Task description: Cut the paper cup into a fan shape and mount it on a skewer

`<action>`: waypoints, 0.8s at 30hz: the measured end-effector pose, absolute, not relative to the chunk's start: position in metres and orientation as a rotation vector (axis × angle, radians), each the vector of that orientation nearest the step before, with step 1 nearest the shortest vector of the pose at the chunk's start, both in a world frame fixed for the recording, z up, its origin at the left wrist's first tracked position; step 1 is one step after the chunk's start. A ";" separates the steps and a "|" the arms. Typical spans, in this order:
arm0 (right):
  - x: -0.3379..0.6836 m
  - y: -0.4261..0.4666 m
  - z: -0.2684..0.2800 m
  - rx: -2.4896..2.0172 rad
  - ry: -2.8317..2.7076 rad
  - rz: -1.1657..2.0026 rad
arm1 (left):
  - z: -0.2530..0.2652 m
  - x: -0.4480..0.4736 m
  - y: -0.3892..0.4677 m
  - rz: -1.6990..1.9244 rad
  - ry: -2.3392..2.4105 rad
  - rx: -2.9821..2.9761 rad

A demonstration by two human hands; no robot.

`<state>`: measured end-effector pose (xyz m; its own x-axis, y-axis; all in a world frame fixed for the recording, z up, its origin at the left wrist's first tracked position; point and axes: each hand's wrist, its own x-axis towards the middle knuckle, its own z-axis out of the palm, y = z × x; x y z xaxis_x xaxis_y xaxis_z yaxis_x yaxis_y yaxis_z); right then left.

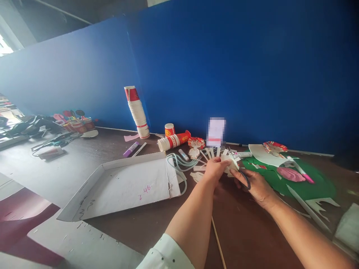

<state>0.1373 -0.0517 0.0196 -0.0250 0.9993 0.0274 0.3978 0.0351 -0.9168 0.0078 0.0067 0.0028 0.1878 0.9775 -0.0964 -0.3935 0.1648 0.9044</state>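
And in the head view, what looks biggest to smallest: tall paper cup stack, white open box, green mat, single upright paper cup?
1. White open box
2. Green mat
3. Tall paper cup stack
4. Single upright paper cup

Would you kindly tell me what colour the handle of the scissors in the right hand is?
The scissors handle looks dark, nearly black, in the head view.

Pixelated card (215, 130), scissors (246, 181) partly hidden by right hand (258, 186)

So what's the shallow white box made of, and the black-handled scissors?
The shallow white box looks like matte cardboard, with folded walls and a ragged edge. The black-handled scissors have a smooth dark handle, perhaps plastic; blades too small to tell.
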 end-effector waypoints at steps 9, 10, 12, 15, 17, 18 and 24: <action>0.136 -0.052 0.022 -1.482 -1.549 0.919 | 0.014 0.006 -0.001 1.155 0.869 0.863; 0.136 -0.052 0.023 -1.478 -1.560 0.905 | 0.014 0.006 -0.002 1.157 0.880 0.863; 0.135 -0.053 0.024 -1.473 -1.571 0.889 | 0.014 0.006 -0.002 1.151 0.892 0.863; 0.135 -0.053 0.024 -1.488 -1.592 0.868 | 0.013 0.007 -0.001 1.154 0.879 0.870; 0.136 -0.053 0.023 -1.505 -1.604 0.840 | 0.011 0.007 -0.001 1.161 0.865 0.873; 0.136 -0.052 0.022 -1.514 -1.608 0.832 | 0.011 0.008 0.000 1.163 0.864 0.874; 0.136 -0.051 0.019 -1.520 -1.628 0.804 | 0.010 0.008 -0.001 1.156 0.893 0.882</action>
<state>0.1362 -0.0506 0.0187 -0.0087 0.9943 0.1062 0.5198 0.0952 -0.8490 0.0082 -0.0011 0.0101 0.1681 0.9783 -0.1210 -0.3645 0.1757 0.9145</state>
